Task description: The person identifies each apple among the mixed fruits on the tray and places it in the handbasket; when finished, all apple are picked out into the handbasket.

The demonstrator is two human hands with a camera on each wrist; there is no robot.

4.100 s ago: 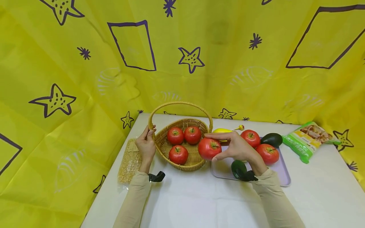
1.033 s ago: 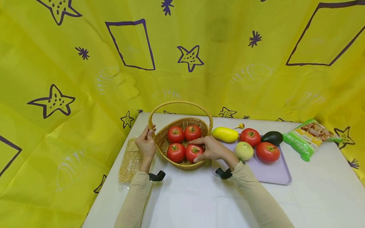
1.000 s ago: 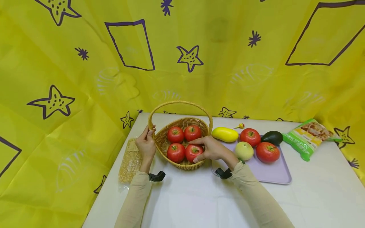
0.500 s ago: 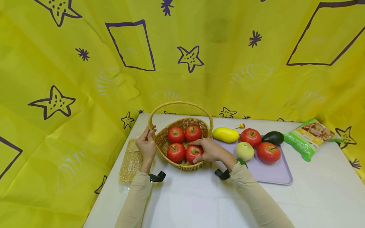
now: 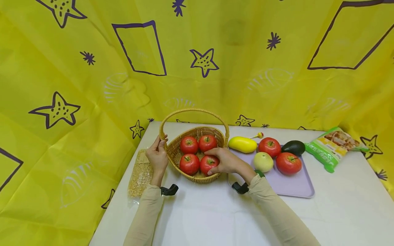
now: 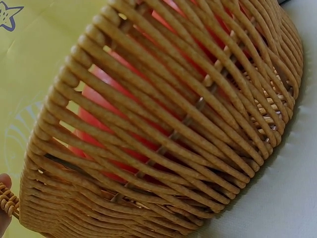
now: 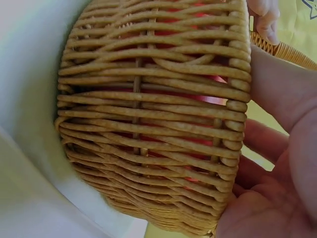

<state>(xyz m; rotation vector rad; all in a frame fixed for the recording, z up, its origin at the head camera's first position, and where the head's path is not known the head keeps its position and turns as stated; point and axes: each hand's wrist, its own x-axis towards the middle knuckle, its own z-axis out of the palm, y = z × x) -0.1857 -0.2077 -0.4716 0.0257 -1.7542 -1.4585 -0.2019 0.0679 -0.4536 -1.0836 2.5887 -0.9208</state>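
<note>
The left grip point(image 5: 157, 156) pinches the handle point(image 5: 194, 110) of the wicker basket point(image 5: 199, 180) on the bench point(image 5: 200, 215); the right grip point(image 5: 228, 161) is closed around the near-right red apple point(image 5: 206, 165) inside it. The apple appears firm, smooth and light: hold its sides, clear of the stem.

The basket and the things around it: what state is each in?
Basket: standing on the table, holding four red fruits
Handle: raised, its left side gripped
Left hand: gripping the handle
Right hand: curled round the near-right red fruit in the basket
Tray: lying flat, partly bare, with produce on it
Clear bag: lying flat, holding yellow grains; seal unclear
Green packet: lying on the table; opened or sealed, unclear
</note>
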